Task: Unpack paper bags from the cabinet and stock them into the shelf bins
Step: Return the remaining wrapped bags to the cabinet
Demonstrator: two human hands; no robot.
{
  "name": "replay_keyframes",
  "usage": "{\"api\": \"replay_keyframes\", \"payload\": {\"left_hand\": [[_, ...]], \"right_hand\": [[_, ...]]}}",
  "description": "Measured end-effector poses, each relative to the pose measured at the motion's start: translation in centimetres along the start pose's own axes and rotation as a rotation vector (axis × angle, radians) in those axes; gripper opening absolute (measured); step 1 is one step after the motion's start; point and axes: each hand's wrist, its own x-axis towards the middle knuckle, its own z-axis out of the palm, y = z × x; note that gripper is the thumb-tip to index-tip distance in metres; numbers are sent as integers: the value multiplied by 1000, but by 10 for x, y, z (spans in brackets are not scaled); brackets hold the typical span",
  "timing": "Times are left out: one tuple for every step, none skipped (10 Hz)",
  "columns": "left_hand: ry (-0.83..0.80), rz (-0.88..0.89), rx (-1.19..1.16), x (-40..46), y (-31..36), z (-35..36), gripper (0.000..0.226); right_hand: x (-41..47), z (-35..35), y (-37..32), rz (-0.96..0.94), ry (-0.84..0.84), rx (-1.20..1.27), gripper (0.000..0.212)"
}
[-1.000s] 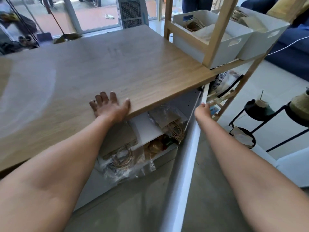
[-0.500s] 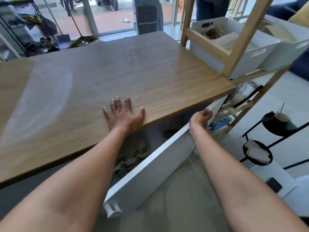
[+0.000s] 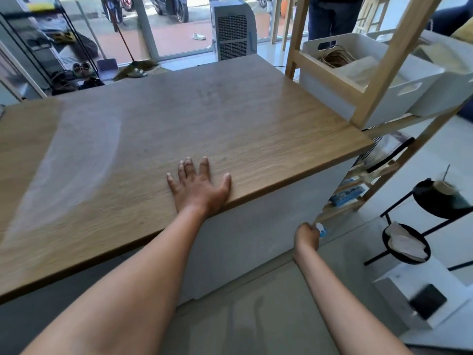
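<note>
Bracing on the smooth wood-grain countertop [image 3: 204,119], the left hand [image 3: 198,187] lies flat with fingers spread, probably for balance. The right hand [image 3: 307,235] curls at the white cabinet door [image 3: 256,226] edge, grip unclear. Door looks shut, hiding the cabinet's bags; brown paper bags [image 3: 363,70] sit in the white plastic shelf bin [image 3: 384,98].

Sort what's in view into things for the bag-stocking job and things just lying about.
For the job:
cabinet door, looks closed
knob under the right hand
white bins on the wooden shelf

Lying about:
broom
air cooler
black phone
</note>
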Motion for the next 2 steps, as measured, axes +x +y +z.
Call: {"api": "replay_keyframes", "payload": {"left_hand": [[-18,2,-20,-2,1,0,81],[-3,-1,-26,-3,2,-1,81]], "right_hand": [[-25,-26,-31,2,-122,138,25],[-84,-77,-113,-216,-293,249,15]]}}
